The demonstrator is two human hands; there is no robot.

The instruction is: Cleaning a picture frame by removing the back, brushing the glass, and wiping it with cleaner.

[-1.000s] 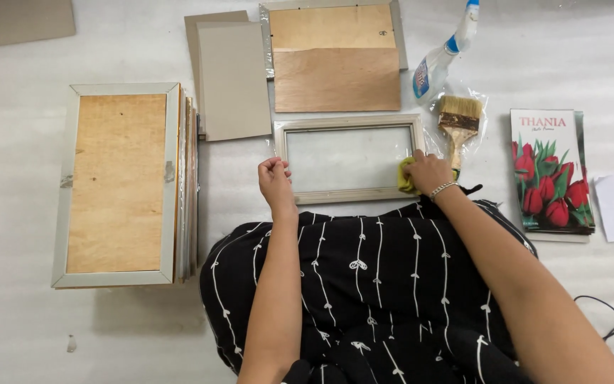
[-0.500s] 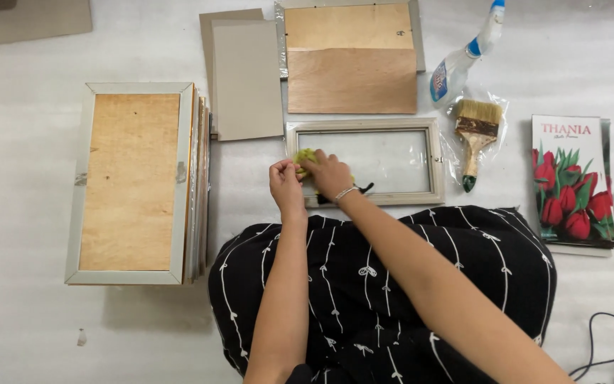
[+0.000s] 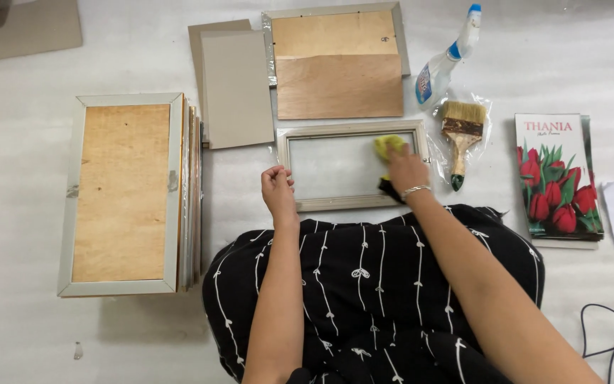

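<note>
A small picture frame [image 3: 350, 168] with glass lies flat on the white floor, just in front of the person's lap. The right hand [image 3: 407, 169] presses a yellow cloth [image 3: 388, 146] on the glass near the frame's right end, fingers closed on the cloth. The left hand [image 3: 277, 188] is curled shut, pinching the frame's left edge. A paintbrush [image 3: 460, 135] and a spray bottle [image 3: 443, 58] lie just right of the frame. A stack of frames [image 3: 129, 192] sits well to its left.

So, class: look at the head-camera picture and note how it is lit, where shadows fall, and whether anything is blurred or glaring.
Head view: soft, even overhead light; a faint shadow below the frame stack; the right hand and yellow cloth slightly soft on the glass frame; no strong glare; the left hand sharp.
</note>
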